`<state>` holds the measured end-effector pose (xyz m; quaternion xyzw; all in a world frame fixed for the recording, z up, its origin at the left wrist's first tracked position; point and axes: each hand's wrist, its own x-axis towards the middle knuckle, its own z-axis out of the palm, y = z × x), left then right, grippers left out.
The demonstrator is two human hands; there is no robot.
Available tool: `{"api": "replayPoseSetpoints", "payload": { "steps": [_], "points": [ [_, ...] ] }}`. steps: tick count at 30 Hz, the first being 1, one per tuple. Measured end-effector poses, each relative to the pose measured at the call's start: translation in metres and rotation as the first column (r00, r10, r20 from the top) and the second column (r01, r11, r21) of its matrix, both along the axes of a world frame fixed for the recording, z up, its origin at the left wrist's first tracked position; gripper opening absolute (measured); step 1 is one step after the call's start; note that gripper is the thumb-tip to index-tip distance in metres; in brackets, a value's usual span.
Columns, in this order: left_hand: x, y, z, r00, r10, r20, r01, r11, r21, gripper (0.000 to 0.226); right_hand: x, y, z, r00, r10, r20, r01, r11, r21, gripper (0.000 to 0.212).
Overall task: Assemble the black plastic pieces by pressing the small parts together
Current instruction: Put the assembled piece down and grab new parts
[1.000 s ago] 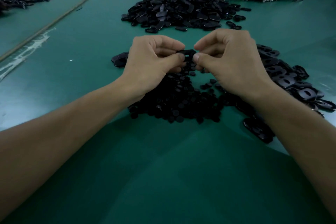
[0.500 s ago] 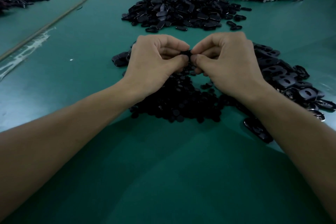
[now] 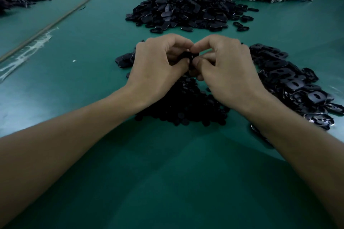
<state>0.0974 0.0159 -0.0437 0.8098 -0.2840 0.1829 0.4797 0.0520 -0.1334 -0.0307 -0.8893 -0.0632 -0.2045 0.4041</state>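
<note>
person: two arms seen | left hand [image 3: 158,69]: bare | right hand [image 3: 228,69]: bare | left forearm [image 3: 74,135]: uncovered as far as seen | right forearm [image 3: 297,145]: uncovered likewise

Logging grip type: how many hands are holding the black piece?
2. The left hand pinches the black piece from its left, the right hand from its right; fingers hide most of it.

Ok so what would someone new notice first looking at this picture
First, the two hands, left hand and right hand, meeting at the centre and pinching a small black piece between their fingertips. Under them lies a heap of small round parts, with slotted plates to the right and a tall far pile on the green table.
</note>
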Motion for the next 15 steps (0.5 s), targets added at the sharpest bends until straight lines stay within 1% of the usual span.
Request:
{"api": "replayPoseSetpoints", "payload": {
  "steps": [5, 8, 15],
  "points": [
    [0.0024, 0.0018, -0.0011, 0.999, -0.016, 0.040, 0.015, 1.000, 0.027, 0.026, -0.0044, 0.0000, 0.0019, 0.999, 0.037, -0.039, -0.037, 0.999, -0.004, 0.025],
    [0.0031, 0.0023, -0.0022, 0.997, -0.031, 0.064, 0.027, 0.998, 0.059, 0.023, -0.0057, 0.0004, 0.0014, 0.996, 0.069, -0.052, -0.070, 0.997, -0.022, 0.023],
    [0.0042, 0.0049, -0.0023, 0.993, -0.007, 0.117, -0.006, 0.994, 0.110, 0.019, -0.0043, -0.0030, 0.0005, 0.988, 0.119, -0.094, -0.122, 0.992, -0.028, 0.019]
  ]
}}
